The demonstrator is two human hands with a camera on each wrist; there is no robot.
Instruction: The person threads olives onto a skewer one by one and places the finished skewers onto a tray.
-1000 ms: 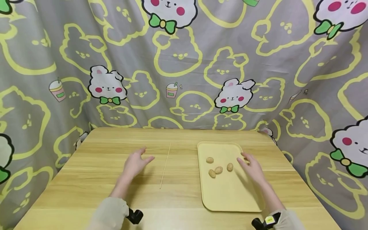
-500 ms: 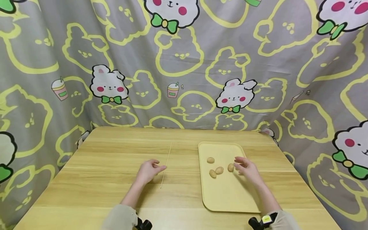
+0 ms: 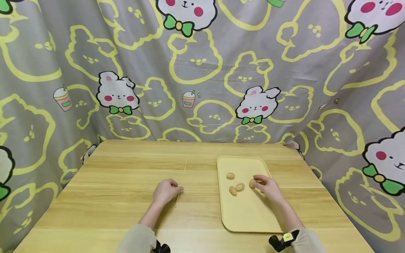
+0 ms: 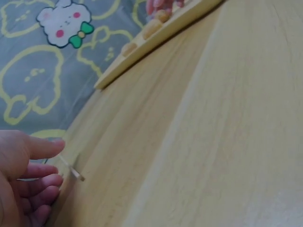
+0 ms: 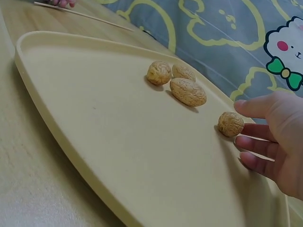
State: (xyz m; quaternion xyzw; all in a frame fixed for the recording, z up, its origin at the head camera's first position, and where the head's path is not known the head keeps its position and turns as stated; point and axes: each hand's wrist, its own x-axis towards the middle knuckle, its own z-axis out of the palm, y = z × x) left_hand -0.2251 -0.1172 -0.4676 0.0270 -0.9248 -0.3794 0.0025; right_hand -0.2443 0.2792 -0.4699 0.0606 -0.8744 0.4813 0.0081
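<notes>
A thin wooden stick (image 3: 184, 172) lies lengthwise on the table, left of a pale yellow tray (image 3: 250, 218). My left hand (image 3: 166, 191) pinches it near the middle, thumb on the near side and fingers curled; in the left wrist view one stick end (image 4: 78, 176) pokes out beyond the thumb. Several wrinkled, tan walnuts rest in the tray. Over the tray's right part is my right hand (image 3: 269, 189), its thumb and extended fingertips right at the rightmost walnut (image 5: 231, 124), which sits on the tray floor. Another walnut (image 5: 188, 91) lies farther left.
Two more walnuts, one nearer (image 5: 159, 73) and one behind (image 5: 183, 72), lie close together in the tray. A raised rim (image 5: 71, 142) runs round the tray. Behind the wooden table (image 3: 110, 168) hangs a grey patterned curtain (image 3: 202, 70).
My left hand has moved right and down onto the stick, its fingers closing in. My right hand has come left from the tray's right rim to the rightmost walnut. Stick and walnuts have stayed put.
</notes>
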